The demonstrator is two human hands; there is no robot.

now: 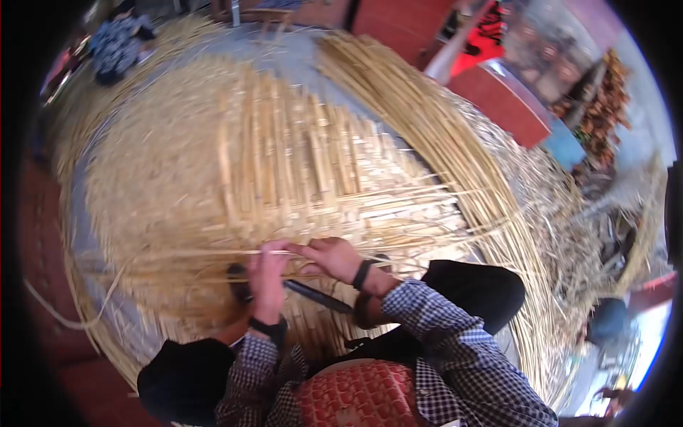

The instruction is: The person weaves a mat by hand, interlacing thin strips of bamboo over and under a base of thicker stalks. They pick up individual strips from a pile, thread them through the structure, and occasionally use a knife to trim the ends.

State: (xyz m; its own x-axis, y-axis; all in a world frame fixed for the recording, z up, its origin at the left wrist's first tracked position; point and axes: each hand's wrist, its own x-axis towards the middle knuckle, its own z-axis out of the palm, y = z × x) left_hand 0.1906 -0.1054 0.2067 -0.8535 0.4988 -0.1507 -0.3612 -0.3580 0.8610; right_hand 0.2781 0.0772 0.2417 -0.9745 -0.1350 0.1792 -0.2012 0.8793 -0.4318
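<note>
My left hand (269, 269) and my right hand (333, 257) are close together, low over a large woven reed mat (156, 149). Both are closed on a thin pale reed strip (206, 252), which runs out to the left. The fingertips nearly meet, and motion blur hides their exact grip. Below the hands, between my knees, lies a dark bar-shaped object (318, 294). Loose reed strips (409, 206) stretch to the right of the hands, and more strips (284, 149) lie lengthwise on the mat beyond them.
A long bundle of reeds (427, 121) curves along the mat's right side. Straw debris (548, 185) is heaped farther right, near a red box (501, 103). Another person (117, 46) crouches at the far left. A curved loose strip (71, 324) bends off the left edge.
</note>
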